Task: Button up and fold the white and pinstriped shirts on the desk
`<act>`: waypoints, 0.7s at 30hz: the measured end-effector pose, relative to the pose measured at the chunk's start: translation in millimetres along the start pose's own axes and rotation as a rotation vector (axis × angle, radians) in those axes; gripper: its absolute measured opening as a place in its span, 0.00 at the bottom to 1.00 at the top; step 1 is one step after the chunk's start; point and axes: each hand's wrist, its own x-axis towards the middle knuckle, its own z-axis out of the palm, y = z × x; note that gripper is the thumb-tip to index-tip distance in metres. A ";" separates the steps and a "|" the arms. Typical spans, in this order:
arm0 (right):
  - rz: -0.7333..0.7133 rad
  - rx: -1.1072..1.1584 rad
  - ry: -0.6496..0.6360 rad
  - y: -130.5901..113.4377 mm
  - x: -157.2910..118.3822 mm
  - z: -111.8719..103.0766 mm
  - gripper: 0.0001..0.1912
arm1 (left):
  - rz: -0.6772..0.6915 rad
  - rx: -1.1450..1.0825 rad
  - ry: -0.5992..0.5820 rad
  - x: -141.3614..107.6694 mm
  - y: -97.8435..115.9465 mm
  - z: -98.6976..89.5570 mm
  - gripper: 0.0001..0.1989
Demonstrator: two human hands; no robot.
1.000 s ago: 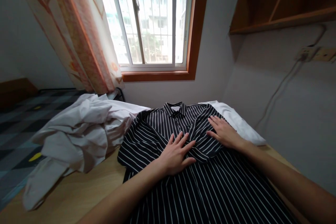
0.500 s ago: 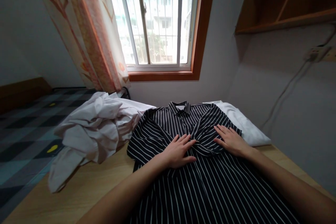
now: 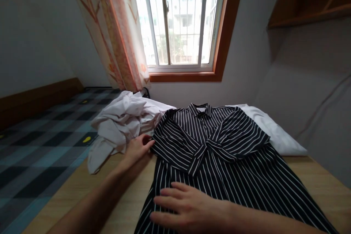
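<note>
A black shirt with white stripes [image 3: 233, 175] lies front up on the wooden table [image 3: 74, 197], its collar toward the window and both sleeves folded in across the chest. My left hand [image 3: 139, 145] is at the shirt's left edge, fingers bent together on the folded sleeve's outer edge. My right hand [image 3: 186, 204] is over the lower left part of the shirt, palm down with its fingers spread, holding nothing; whether it touches the cloth is unclear.
A crumpled white garment [image 3: 120, 117] lies at the table's back left, close to my left hand. Another white cloth [image 3: 276, 131] lies at the back right. Left of the table is a bed with a checked cover [image 3: 60, 128]. A curtain [image 3: 115, 33] hangs beside the window.
My left hand has moved left from the shirt's middle to its edge and its fingers have closed. My right hand has come left and nearer. The view has turned left.
</note>
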 end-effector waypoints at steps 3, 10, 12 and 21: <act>-0.150 -0.027 -0.028 -6.1 30.5 24.8 0.19 | -0.048 -0.064 0.026 2.1 3.7 12.0 0.19; -0.088 0.032 -0.068 -0.9 62.7 16.1 0.19 | -0.107 -0.126 0.041 22.5 29.7 27.0 0.23; -0.104 0.018 -0.069 1.1 67.7 8.7 0.18 | -0.097 -0.044 0.020 24.8 34.8 26.2 0.22; -0.186 0.054 -0.216 2.3 81.3 35.9 0.08 | 0.388 0.666 0.083 73.0 75.4 12.5 0.16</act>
